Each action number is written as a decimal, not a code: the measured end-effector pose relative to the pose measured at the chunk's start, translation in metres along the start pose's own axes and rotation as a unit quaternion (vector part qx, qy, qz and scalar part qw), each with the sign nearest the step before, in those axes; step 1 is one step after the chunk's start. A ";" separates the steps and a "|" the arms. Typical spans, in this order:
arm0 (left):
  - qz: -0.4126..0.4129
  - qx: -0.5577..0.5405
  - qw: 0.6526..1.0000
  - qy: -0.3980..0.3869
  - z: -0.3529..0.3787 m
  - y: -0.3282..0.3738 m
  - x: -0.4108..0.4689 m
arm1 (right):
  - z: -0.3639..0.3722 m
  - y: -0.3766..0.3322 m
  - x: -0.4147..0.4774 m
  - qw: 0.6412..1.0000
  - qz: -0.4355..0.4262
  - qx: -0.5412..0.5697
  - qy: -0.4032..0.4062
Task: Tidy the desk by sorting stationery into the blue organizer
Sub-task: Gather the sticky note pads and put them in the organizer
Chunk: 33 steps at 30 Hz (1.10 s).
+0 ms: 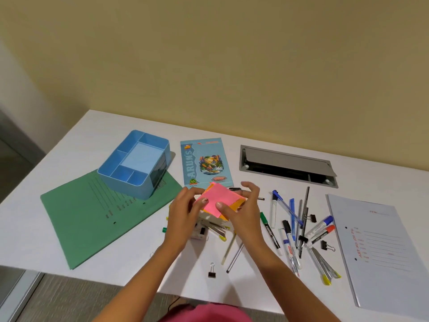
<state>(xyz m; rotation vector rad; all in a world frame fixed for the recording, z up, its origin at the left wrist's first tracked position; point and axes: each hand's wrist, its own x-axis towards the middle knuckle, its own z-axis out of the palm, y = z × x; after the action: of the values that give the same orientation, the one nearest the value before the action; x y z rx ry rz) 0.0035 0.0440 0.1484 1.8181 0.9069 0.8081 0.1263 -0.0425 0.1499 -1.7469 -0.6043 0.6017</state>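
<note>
Both hands hold a stack of sticky notes (218, 198), pink on top and orange beneath, above the middle of the white desk (92, 247). My left hand (183, 212) pinches its left edge with the thumb on top. My right hand (243, 210) pinches its right edge. The blue organizer (135, 163) stands at the back left on a green folder (92, 217); its compartments look empty. Several pens and markers (292, 228) lie scattered to the right. A stapler (212, 227) and more pens sit under my hands, partly hidden.
A blue notebook (204, 162) lies behind the notes. A grey cable hatch (287, 166) is set into the desk at the back right. A white file folder (380, 247) lies at the right. Black binder clips (211, 271) are scattered near the front.
</note>
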 end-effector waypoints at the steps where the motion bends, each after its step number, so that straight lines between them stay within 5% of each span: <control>1: 0.015 0.013 1.000 0.000 -0.010 -0.001 0.004 | 0.005 -0.002 0.005 0.998 -0.036 -0.055 -0.014; 4: 0.053 0.053 0.997 -0.009 -0.037 -0.006 0.014 | 0.020 -0.011 0.016 0.952 -0.153 -0.255 -0.071; 6: 0.067 0.077 0.995 -0.006 -0.053 -0.010 0.020 | 0.033 -0.018 0.021 0.930 -0.193 -0.286 -0.123; 9: 0.046 0.084 0.995 0.032 -0.073 -0.019 0.029 | 0.054 -0.035 0.024 0.938 -0.191 -0.247 -0.152; 13: -0.058 -0.064 0.991 0.099 -0.095 -0.033 0.033 | 0.091 -0.044 0.027 0.975 -0.132 -0.120 -0.136; 17: -0.095 -0.093 0.990 0.056 -0.106 -0.046 0.028 | 0.131 -0.052 0.025 0.987 -0.018 0.020 -0.159; 21: -0.081 0.020 0.993 0.082 -0.105 -0.055 0.027 | 0.162 -0.050 0.021 0.982 -0.024 -0.057 -0.178; 27: -0.096 0.020 0.993 0.071 -0.117 -0.056 0.041 | 0.179 -0.046 0.036 0.977 -0.043 -0.107 -0.180; 33: -0.102 0.109 0.972 0.180 -0.131 -0.059 0.073 | 0.192 -0.042 0.058 0.978 -0.098 -0.082 -0.164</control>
<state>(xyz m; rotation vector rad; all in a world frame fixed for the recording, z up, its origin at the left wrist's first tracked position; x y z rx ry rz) -0.0807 0.1812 0.1517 1.7530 1.4412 0.9520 0.0365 0.1418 0.1407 -1.7250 -1.0695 0.7219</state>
